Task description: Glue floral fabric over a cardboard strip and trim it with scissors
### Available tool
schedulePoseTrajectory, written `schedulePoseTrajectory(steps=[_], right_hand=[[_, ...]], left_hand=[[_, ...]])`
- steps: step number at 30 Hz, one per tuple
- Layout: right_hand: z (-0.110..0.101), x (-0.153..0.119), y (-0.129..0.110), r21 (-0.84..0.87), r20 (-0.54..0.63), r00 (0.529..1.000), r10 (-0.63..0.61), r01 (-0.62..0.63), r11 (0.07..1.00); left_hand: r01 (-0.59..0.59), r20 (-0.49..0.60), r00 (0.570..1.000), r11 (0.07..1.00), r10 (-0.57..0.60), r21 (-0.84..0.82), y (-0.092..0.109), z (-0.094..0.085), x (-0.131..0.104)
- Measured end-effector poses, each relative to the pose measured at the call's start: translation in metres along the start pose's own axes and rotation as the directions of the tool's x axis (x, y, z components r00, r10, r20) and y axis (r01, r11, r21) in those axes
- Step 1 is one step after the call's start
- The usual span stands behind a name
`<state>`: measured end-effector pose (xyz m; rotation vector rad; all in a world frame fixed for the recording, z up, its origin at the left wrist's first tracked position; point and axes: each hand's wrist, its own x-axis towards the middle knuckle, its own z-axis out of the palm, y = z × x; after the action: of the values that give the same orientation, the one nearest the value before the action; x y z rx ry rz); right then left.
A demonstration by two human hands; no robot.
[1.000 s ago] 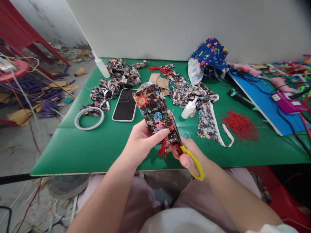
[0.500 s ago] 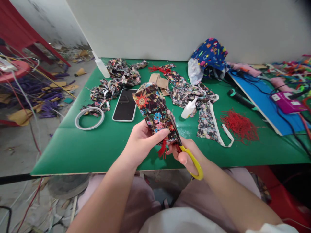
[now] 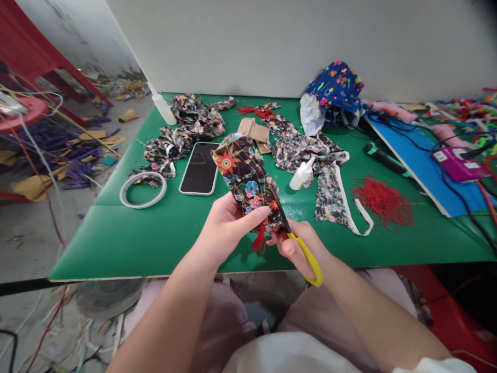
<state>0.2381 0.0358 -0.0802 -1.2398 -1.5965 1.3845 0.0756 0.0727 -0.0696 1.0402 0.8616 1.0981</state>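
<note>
Your left hand [image 3: 227, 225] is clamped on a dark floral fabric piece [image 3: 246, 178], held up above the near edge of the green tabletop [image 3: 128, 233], thumb pressed on its lower end by a red tassel [image 3: 259, 239]. Your right hand [image 3: 297, 246] grips yellow-handled scissors [image 3: 298, 243], fingers closed through the loops, blades along the fabric's right edge. Compared with a second ago, that hand and the scissors sit slightly higher and further left; the fabric has not moved. A phone [image 3: 200, 168] and a tape ring [image 3: 142, 189] lie beyond.
</note>
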Motion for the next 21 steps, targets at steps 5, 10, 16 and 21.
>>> schedulePoseTrajectory(steps=[5,10,16,21], right_hand=[[-0.001,0.000,-0.001,-0.023,-0.013,1.000,-0.010,0.010,1.000],[0.001,0.001,0.009,0.036,0.032,0.999,-0.008,0.007,0.999],[0.000,0.010,0.029,0.253,0.217,0.976,-0.018,-0.039,0.967],[0.000,0.013,0.039,0.160,0.224,0.975,0.004,-0.041,0.986]], left_hand=[[0.011,0.016,1.000,1.000,-0.011,-0.021,-0.001,0.000,0.000],[-0.013,-0.095,0.995,1.000,0.011,-0.023,-0.003,0.002,0.001],[-0.012,-0.097,0.995,1.000,0.010,-0.019,0.000,0.003,0.002],[-0.028,-0.085,0.996,1.000,0.027,-0.009,0.000,0.002,0.001]])
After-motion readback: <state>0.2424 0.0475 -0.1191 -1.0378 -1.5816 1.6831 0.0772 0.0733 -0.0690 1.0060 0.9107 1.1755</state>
